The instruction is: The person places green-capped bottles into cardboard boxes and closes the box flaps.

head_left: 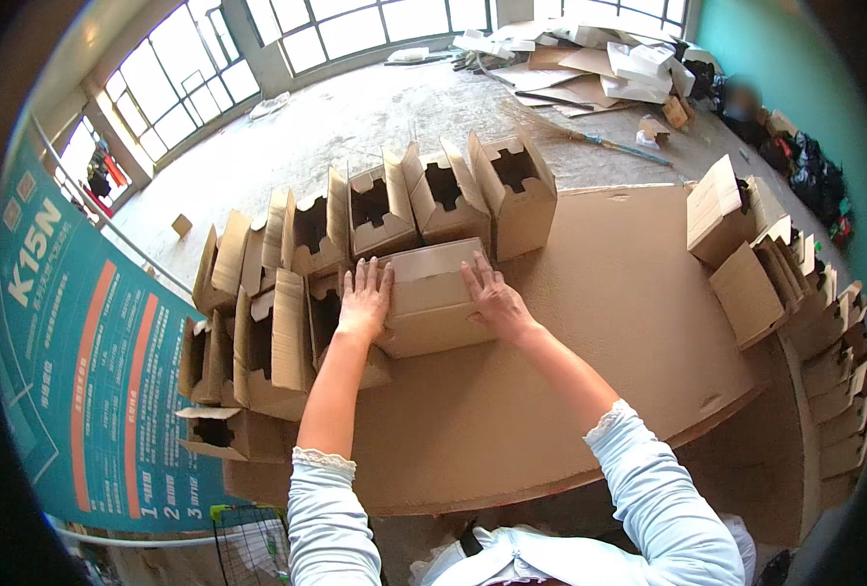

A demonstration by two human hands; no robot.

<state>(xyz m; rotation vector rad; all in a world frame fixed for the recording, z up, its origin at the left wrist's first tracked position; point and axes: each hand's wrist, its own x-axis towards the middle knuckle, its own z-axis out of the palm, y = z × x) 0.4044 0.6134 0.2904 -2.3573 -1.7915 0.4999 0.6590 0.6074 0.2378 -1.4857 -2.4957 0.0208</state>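
A closed brown cardboard box [435, 305] sits on the cardboard-covered table [590, 371], its top flaps folded down. My left hand [363, 301] lies at the box's left end, fingers stretched and slightly apart. At the opposite end, my right hand [500, 301] rests flat with its fingertips on the top edge. Neither hand is wrapped round anything. Just behind the box stand several open boxes with raised flaps, among them an upright carton [517, 200]. More open cartons crowd the left side, including one [275, 337] near my left forearm.
Many open cartons [741, 293] are packed along the right side. A teal printed banner [91, 361] stands at the left. Beyond the table, a broom [599, 142] lies on the floor before a heap of flattened cardboard and white foam [599, 68]. Dark bags [814, 166] line the right wall.
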